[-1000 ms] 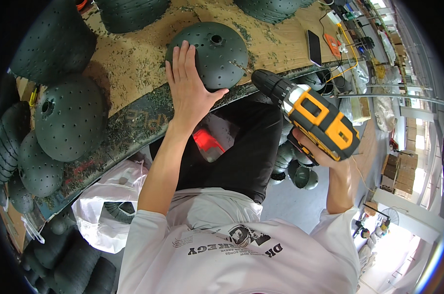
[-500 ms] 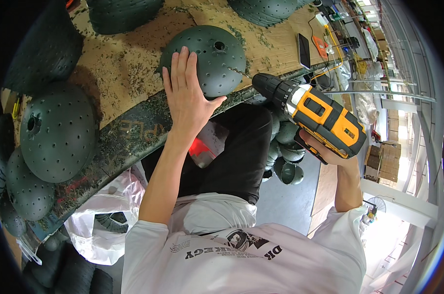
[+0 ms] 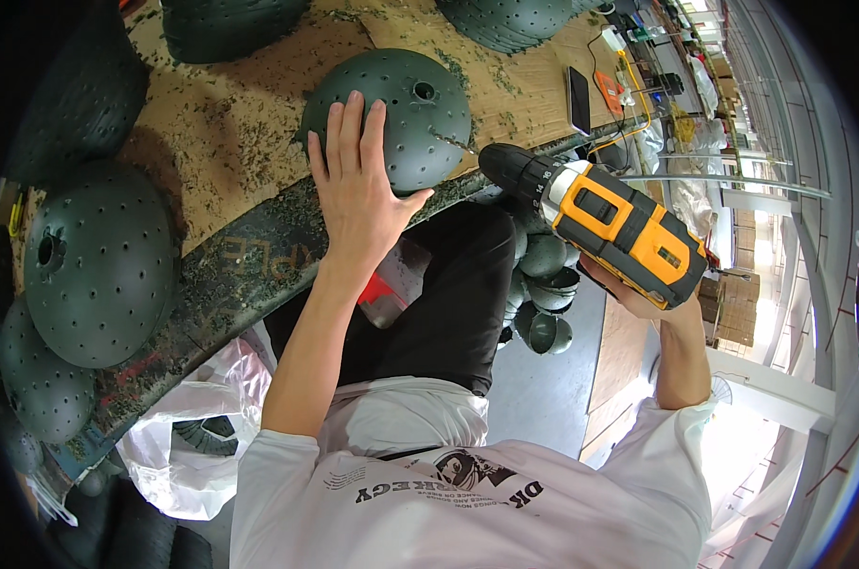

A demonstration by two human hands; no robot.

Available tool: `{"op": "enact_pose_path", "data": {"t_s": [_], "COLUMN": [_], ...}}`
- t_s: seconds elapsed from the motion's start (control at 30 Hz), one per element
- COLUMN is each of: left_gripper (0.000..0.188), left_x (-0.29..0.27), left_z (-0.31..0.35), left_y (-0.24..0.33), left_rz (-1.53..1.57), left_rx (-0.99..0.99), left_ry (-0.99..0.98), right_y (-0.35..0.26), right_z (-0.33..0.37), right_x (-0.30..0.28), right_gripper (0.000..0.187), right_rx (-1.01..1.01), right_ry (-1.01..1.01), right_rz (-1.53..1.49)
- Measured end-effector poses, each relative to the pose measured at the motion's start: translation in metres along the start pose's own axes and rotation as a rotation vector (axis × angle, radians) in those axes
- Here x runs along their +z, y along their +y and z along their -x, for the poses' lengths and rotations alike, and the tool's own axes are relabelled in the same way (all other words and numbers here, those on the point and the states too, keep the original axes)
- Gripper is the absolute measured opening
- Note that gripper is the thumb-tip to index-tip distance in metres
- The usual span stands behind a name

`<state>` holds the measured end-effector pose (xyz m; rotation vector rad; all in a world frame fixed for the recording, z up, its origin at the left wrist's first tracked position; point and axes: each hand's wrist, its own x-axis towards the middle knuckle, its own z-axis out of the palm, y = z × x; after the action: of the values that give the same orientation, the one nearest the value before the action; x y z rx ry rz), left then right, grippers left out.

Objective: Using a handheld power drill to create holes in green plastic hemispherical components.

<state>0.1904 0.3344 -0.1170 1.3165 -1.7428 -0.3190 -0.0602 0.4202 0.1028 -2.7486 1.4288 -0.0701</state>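
Observation:
A dark green plastic dome [image 3: 406, 119], dotted with small holes and with one larger hole near its top, rests on the workbench. My left hand [image 3: 358, 175] lies on its near left side, fingers stretched out and thumb apart. In my right hand [image 3: 629, 289] is a yellow and black cordless drill [image 3: 605, 218], gripped by its handle, which is mostly hidden beneath the body. The thin drill bit [image 3: 455, 143] points left, its tip at the dome's right side; whether it has entered the surface I cannot tell.
Stacked perforated domes [image 3: 102, 266] line the bench's left end, with more stacks at the back. Green shavings litter the cardboard bench top [image 3: 230, 133]. A phone [image 3: 578, 100] lies on the right. Below are a white plastic bag [image 3: 188, 436] and several small green bowls [image 3: 548, 294].
The whole view has shifted slightly, so the bench and domes appear a little further left. Both hands keep their places, with the drill bit still at the dome's right side.

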Motion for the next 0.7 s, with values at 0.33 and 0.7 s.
{"op": "enact_pose_path", "data": {"t_s": [0.33, 0.7], "left_gripper": [0.119, 0.112], "left_x": [-0.004, -0.008], "left_z": [-0.005, -0.008], "left_y": [0.005, 0.004], "left_rz": [0.026, -0.039], "left_rx": [-0.026, -0.026], "left_ry": [-0.044, -0.048], "right_y": [-0.009, -0.002], "right_z": [-0.063, -0.097], "right_x": [-0.051, -0.032], "right_gripper": [0.059, 0.057], "right_rx": [0.396, 0.144], "right_ry": [-0.399, -0.312], "right_rz": [-0.526, -0.36]}}
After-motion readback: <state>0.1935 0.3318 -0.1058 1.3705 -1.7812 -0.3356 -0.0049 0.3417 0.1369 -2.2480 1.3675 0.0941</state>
